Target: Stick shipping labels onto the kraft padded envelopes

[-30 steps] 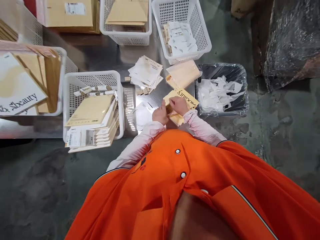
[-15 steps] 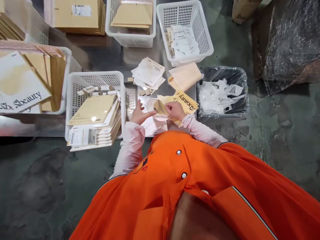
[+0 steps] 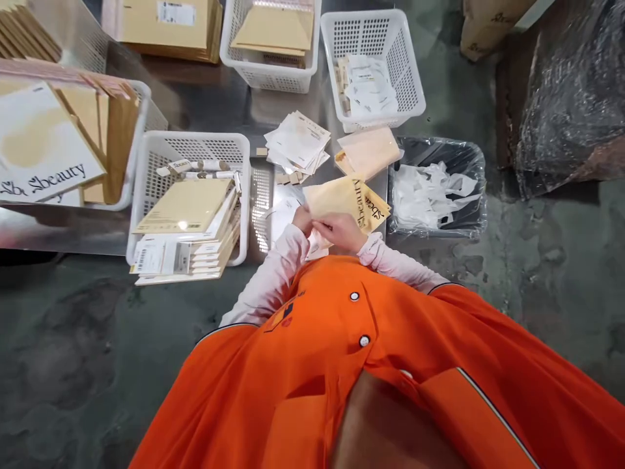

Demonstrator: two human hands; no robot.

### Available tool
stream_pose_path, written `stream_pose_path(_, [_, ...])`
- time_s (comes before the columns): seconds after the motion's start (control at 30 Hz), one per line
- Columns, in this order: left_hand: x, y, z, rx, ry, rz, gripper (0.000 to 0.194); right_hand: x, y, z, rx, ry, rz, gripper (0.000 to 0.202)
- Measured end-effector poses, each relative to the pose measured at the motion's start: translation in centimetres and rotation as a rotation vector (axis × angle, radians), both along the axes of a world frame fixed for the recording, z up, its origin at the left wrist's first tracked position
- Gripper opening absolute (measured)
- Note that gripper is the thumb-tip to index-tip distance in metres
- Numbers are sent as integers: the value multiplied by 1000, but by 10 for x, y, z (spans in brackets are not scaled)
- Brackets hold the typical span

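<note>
My left hand (image 3: 303, 220) is closed at the near left corner of a pale yellow envelope (image 3: 328, 197) with black "beauty" lettering. My right hand (image 3: 342, 232) lies beside it, thumb and finger pinched at the envelope's near edge and touching the left fingertips. Another yellow lettered envelope (image 3: 379, 210) lies partly beneath. White paper sheets (image 3: 282, 216) rest under and left of my hands. Beyond them are a loose pile of white cards (image 3: 303, 142) and a pale pink padded envelope (image 3: 374, 151). The exact grip of the fingertips is partly hidden.
At left a white basket (image 3: 245, 195) holds flat packets and small rolls. A bin (image 3: 483, 195) lined with clear plastic, with white paper scraps, stands at right. More white baskets (image 3: 415, 98) and stacked envelopes (image 3: 146, 26) stand at the back. A plastic-wrapped load (image 3: 566, 111) is far right.
My left hand has moved right from spread fingers to closed beside my right hand. The yellow envelope now lies flatter and spread out before both hands. The whole view has shifted slightly.
</note>
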State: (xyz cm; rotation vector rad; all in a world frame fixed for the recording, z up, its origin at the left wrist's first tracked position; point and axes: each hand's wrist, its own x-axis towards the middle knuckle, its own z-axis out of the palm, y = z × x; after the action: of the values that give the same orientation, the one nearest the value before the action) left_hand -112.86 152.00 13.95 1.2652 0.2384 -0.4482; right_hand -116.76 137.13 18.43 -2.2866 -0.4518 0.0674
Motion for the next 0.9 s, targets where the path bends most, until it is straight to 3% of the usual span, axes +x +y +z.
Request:
stream_pose_path(0.13, [-2,6,-1,164,-25,-128,35,46,-33,3,78,-14,-37,30])
stream_pose_path(0.27, [3,22,11,328,-150,-265,36,75,-46,-2,227,145,141,31])
stream_pose_path(0.37, [6,30,26,280,-183,-321,32,69,-40,-3,326,159,103,28])
stream_pose_path(0.47, [4,29,42,252,-190,-224,37,55,-31,0,381,195,-24,29])
stream_pose_path(0.57, [-1,23,56,414,-301,-120,28,45,-24,8,408,181,-51,33])
stream_pose_path(0.63, [-4,26,66,515,-398,-167,21,42,-21,15,423,133,19,34])
stream_pose_path(0.73, [-12,49,80,685,-553,-249,16,48,-21,25,451,61,65,34])
stream_pose_path(0.83, [-25,89,91,815,-619,-215,14,68,-20,34,534,-77,-132,34])
stream_pose_path(0.9, [-31,113,93,791,-616,-160,13,87,-9,41,525,-136,-231,34])
